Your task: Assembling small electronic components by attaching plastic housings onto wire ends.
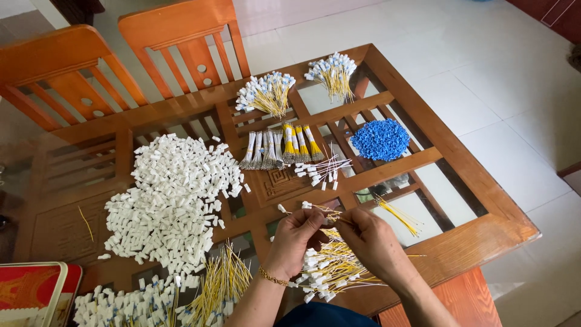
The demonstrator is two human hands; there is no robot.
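My left hand [295, 237], with a gold bracelet at the wrist, and my right hand [371, 239] meet over the glass table top [436, 188]. Both pinch a thin yellow wire with a small white cap [330, 219] between the fingertips. Under my hands lies a loose bunch of yellow wires with white caps [330, 269]. A big heap of small white plastic caps [175, 197] spreads to the left of my left hand. A pile of small blue plastic pieces [380, 139] sits beyond my right hand.
Tied bundles of grey and yellow wires [279, 147] lie mid-table, with two capped bunches [266, 92] [331, 71] at the far edge. More yellow wires [223, 283] and capped pieces lie near left. A red tin [33, 293] sits at the near left corner. Two wooden chairs [181, 42] stand behind.
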